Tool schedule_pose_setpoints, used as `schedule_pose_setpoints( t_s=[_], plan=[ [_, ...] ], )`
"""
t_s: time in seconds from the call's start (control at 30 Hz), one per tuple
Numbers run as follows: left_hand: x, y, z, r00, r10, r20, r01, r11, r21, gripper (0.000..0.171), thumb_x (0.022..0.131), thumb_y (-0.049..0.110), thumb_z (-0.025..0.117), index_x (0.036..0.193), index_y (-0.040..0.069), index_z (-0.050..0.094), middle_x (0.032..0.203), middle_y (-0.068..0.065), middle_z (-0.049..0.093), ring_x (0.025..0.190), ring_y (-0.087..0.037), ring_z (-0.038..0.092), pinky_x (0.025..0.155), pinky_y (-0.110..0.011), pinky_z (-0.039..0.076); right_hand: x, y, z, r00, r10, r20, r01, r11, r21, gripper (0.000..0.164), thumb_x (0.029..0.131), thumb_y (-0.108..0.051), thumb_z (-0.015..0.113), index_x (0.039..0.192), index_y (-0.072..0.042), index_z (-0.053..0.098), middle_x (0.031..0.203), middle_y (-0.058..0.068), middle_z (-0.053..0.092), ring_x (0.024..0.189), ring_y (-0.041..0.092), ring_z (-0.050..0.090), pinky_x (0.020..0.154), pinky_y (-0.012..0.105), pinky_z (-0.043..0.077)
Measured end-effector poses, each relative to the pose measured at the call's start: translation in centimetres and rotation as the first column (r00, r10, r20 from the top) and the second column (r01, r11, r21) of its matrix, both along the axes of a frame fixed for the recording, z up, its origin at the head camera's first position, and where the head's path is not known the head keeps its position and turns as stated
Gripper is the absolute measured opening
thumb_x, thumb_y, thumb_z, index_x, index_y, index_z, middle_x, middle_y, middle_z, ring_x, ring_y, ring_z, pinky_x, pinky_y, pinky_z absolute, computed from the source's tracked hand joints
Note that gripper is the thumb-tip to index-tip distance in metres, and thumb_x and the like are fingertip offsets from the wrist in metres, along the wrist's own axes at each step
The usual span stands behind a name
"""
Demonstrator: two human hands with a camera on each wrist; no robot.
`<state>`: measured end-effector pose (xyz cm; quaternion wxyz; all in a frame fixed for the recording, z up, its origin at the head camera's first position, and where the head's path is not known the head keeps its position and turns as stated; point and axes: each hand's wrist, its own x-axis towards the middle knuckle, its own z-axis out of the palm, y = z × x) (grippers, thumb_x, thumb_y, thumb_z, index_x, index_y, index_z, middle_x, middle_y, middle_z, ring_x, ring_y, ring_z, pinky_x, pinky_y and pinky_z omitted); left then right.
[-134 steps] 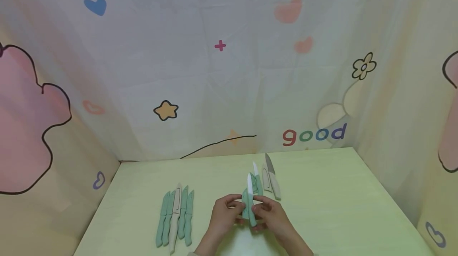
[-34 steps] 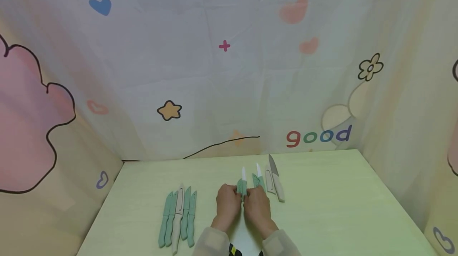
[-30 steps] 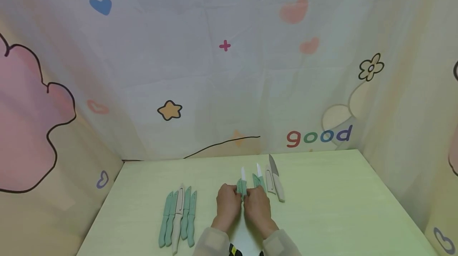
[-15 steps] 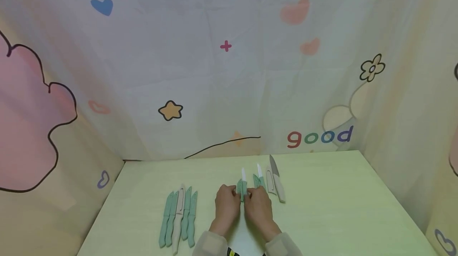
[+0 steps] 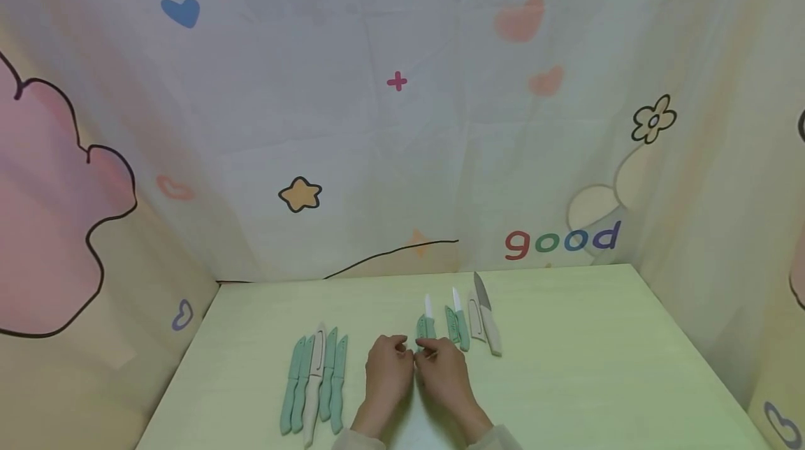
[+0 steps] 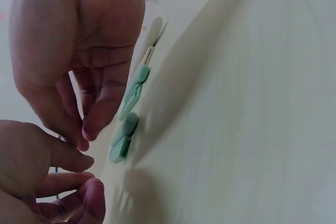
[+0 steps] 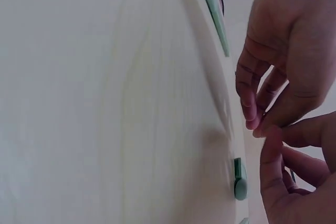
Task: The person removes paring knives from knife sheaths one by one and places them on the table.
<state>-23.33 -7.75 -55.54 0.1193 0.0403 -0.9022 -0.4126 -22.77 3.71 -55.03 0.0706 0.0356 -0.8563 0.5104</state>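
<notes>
grip loosely curled and empty on left hand [image 5: 388, 369] and right hand [image 5: 444, 369], near the slim green-handled white-bladed knife [image 5: 430, 328] and its green pointed sheath [image 5: 422, 326] on the pale table [image 5: 597, 366]. three bare knives [image 5: 462, 330] look done; five green or beige sheathed knives [image 5: 312, 387] seem left

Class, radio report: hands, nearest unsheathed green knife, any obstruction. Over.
Left hand, right hand: nothing seen held. Green knife: blade bare, on table, beside green sheath. Head view: hands hide handle's near end.
</notes>
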Motion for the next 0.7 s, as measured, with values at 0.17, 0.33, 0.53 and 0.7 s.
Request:
schedule_pose_setpoints(
  t_s=[0.17, 0.33, 0.53, 0.7],
  plan=[
    [1.1, -1.4, 0.2, 0.999, 0.010, 0.031, -0.010, 1.000, 0.012, 0.024, 0.082, 0.010, 0.070, 0.105, 0.003, 0.070, 0.087, -0.005, 0.062, 0.076, -0.013, 0.061, 0.067, -0.040, 0.055, 1.1, -0.4, 0.7, 0.986, 0.122, 0.114, -0.098, 0.976, -0.195, 0.029, 0.088, -0.005, 0.063, 0.115, 0.005, 0.066, 0.091, 0.012, 0.069, 0.066, 0.018, 0.065, 0.056, 0.029, 0.059],
    [2.1, -2.6, 0.6, 0.998, 0.018, 0.061, -0.019, 1.000, 0.008, 0.025, 0.081, 0.010, 0.070, 0.106, 0.004, 0.069, 0.088, -0.005, 0.063, 0.076, -0.011, 0.061, 0.068, -0.038, 0.056, 2.0, -1.0, 1.1, 0.962, 0.203, 0.180, -0.130, 0.927, -0.351, 0.033, 0.090, -0.006, 0.062, 0.119, 0.009, 0.062, 0.100, 0.020, 0.069, 0.076, 0.025, 0.067, 0.066, 0.036, 0.062],
    [3.3, -3.8, 1.2, 0.994, 0.038, 0.099, -0.038, 0.999, -0.001, 0.030, 0.082, 0.012, 0.070, 0.110, 0.003, 0.067, 0.093, -0.006, 0.063, 0.079, -0.014, 0.058, 0.070, -0.038, 0.054, 2.9, -2.1, 1.0, 0.932, 0.283, 0.227, -0.141, 0.859, -0.492, 0.037, 0.091, -0.009, 0.061, 0.122, 0.011, 0.059, 0.108, 0.021, 0.068, 0.083, 0.023, 0.067, 0.073, 0.039, 0.062],
    [4.3, -5.4, 1.5, 0.986, 0.069, 0.150, -0.061, 0.996, -0.059, 0.033, 0.083, 0.014, 0.068, 0.114, 0.001, 0.065, 0.098, -0.009, 0.063, 0.082, -0.018, 0.058, 0.069, -0.041, 0.053, 3.5, -3.0, 0.7, 0.896, 0.341, 0.284, -0.127, 0.810, -0.573, 0.037, 0.092, -0.008, 0.060, 0.123, 0.011, 0.057, 0.105, 0.018, 0.070, 0.087, 0.026, 0.066, 0.074, 0.036, 0.061]
  ],
)
